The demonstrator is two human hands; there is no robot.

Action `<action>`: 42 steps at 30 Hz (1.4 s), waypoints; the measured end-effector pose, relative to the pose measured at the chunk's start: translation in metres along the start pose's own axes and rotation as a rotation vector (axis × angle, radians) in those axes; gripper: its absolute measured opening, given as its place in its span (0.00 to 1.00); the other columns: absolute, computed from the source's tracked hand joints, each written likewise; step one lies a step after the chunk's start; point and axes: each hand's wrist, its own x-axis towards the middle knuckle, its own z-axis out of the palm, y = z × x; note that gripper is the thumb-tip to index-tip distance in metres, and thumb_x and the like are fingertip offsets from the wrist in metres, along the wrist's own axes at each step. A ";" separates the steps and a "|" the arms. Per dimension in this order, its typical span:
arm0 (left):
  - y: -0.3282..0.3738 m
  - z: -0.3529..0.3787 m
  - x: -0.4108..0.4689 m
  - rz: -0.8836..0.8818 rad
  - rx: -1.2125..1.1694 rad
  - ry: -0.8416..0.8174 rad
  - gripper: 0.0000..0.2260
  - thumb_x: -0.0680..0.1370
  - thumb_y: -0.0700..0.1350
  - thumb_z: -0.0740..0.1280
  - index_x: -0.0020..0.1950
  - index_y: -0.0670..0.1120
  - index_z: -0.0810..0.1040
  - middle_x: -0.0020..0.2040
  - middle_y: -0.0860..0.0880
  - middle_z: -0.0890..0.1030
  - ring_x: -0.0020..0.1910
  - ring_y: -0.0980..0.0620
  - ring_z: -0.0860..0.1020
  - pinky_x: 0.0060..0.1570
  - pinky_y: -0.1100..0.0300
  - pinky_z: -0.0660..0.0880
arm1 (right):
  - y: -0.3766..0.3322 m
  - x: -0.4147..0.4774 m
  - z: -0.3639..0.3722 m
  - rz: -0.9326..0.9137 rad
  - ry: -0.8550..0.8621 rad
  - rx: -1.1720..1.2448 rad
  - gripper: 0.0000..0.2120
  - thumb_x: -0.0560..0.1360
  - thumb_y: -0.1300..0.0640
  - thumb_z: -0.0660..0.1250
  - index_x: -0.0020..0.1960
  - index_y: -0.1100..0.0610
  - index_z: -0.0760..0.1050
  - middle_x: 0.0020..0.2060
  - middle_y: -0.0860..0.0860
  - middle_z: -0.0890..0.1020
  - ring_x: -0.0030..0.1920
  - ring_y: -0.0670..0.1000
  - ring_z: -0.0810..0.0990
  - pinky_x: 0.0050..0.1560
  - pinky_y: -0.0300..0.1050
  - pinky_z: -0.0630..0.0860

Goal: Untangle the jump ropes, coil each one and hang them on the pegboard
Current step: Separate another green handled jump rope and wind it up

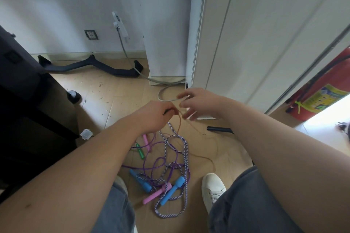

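Observation:
A tangle of jump ropes lies on the wooden floor between my feet: a blue-and-white braided rope (186, 149) with blue handles (172, 191), a thin purple rope (151, 164) with pink handles (156, 194), and a green handle (140, 151). A thin tan rope (179, 125) rises from the floor to my hands. My left hand (153, 115) grips that tan rope with curled fingers, something dark inside the fist. My right hand (197, 103) is just beside it, fingers spread, pinching the rope's upper end; motion blur hides the exact hold. No pegboard is in view.
A black handle (219, 129) lies on the floor by my right forearm. White cabinet (246, 43) ahead, red fire extinguisher (322, 91) at right, dark furniture (22, 100) at left, a black curved bar (91, 66) and grey hose (164, 89) by the wall. My white shoe (212, 189) stands beside the tangle.

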 end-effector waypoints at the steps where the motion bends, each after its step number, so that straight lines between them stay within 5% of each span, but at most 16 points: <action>1: 0.001 0.000 0.001 0.011 0.004 0.012 0.11 0.84 0.49 0.57 0.56 0.56 0.79 0.40 0.52 0.80 0.30 0.52 0.76 0.34 0.56 0.74 | -0.001 -0.001 0.004 -0.007 -0.092 -0.004 0.16 0.78 0.60 0.68 0.65 0.52 0.77 0.51 0.53 0.84 0.45 0.52 0.86 0.47 0.49 0.84; 9: 0.003 -0.007 -0.003 -0.015 -0.022 0.000 0.11 0.84 0.49 0.58 0.58 0.54 0.80 0.43 0.53 0.80 0.42 0.47 0.81 0.46 0.48 0.80 | -0.005 -0.004 0.000 -0.110 0.059 -0.286 0.06 0.75 0.50 0.73 0.49 0.51 0.86 0.38 0.54 0.80 0.35 0.50 0.74 0.35 0.44 0.76; 13: 0.002 -0.006 -0.003 -0.038 -0.097 -0.002 0.12 0.84 0.49 0.57 0.57 0.53 0.80 0.42 0.50 0.80 0.39 0.44 0.80 0.43 0.48 0.79 | -0.008 -0.004 -0.010 -0.065 0.250 -0.063 0.06 0.75 0.50 0.74 0.48 0.52 0.85 0.35 0.53 0.76 0.35 0.51 0.72 0.31 0.44 0.70; 16: -0.001 -0.003 0.001 -0.070 -0.134 0.027 0.11 0.84 0.49 0.56 0.55 0.54 0.79 0.40 0.52 0.79 0.35 0.51 0.77 0.41 0.52 0.78 | -0.011 -0.003 -0.013 -0.048 0.420 0.227 0.04 0.75 0.57 0.72 0.45 0.56 0.84 0.40 0.54 0.80 0.41 0.54 0.78 0.38 0.46 0.76; 20: 0.003 0.002 0.003 -0.069 -0.122 -0.011 0.11 0.84 0.50 0.55 0.54 0.54 0.77 0.41 0.50 0.80 0.38 0.48 0.80 0.46 0.47 0.79 | -0.021 -0.015 -0.008 -0.105 0.098 0.761 0.13 0.79 0.63 0.59 0.36 0.59 0.74 0.43 0.58 0.85 0.55 0.57 0.84 0.57 0.56 0.77; 23: 0.004 -0.001 0.004 -0.035 -0.079 -0.017 0.12 0.84 0.53 0.56 0.56 0.52 0.77 0.42 0.50 0.81 0.40 0.48 0.82 0.45 0.50 0.79 | -0.029 -0.015 0.000 -0.106 -0.054 0.889 0.13 0.80 0.61 0.56 0.36 0.57 0.65 0.28 0.56 0.75 0.32 0.59 0.79 0.57 0.60 0.78; 26: 0.003 -0.003 0.003 -0.028 -0.025 -0.056 0.12 0.83 0.57 0.58 0.54 0.53 0.77 0.43 0.50 0.81 0.41 0.48 0.82 0.44 0.50 0.79 | -0.032 -0.006 0.009 -0.074 0.134 0.531 0.11 0.80 0.59 0.65 0.40 0.57 0.68 0.26 0.50 0.65 0.25 0.50 0.64 0.43 0.54 0.81; 28: 0.001 -0.002 0.002 -0.028 0.024 -0.098 0.12 0.83 0.55 0.59 0.52 0.52 0.79 0.44 0.50 0.81 0.43 0.48 0.82 0.47 0.49 0.79 | -0.027 -0.002 0.011 -0.105 0.259 0.161 0.10 0.76 0.58 0.69 0.42 0.56 0.68 0.31 0.51 0.68 0.29 0.50 0.68 0.39 0.50 0.82; 31: -0.002 -0.005 0.001 -0.035 0.042 -0.097 0.13 0.83 0.54 0.58 0.53 0.51 0.81 0.44 0.52 0.81 0.43 0.52 0.80 0.47 0.54 0.78 | -0.018 -0.001 0.007 -0.118 0.298 -0.248 0.11 0.71 0.53 0.71 0.45 0.53 0.69 0.41 0.51 0.74 0.39 0.52 0.73 0.46 0.53 0.81; 37: -0.005 -0.009 -0.002 -0.024 0.068 -0.046 0.12 0.83 0.54 0.60 0.52 0.52 0.82 0.39 0.52 0.78 0.34 0.52 0.76 0.34 0.58 0.72 | -0.014 -0.009 0.015 -0.085 0.052 -0.572 0.19 0.70 0.52 0.76 0.53 0.53 0.68 0.44 0.49 0.84 0.47 0.52 0.80 0.51 0.52 0.77; 42: -0.007 -0.009 -0.003 -0.015 0.043 -0.031 0.10 0.84 0.51 0.58 0.53 0.55 0.80 0.44 0.54 0.79 0.43 0.51 0.81 0.45 0.54 0.79 | -0.022 -0.013 0.015 -0.188 0.109 -0.651 0.23 0.77 0.51 0.70 0.70 0.51 0.70 0.49 0.47 0.80 0.50 0.51 0.81 0.52 0.45 0.75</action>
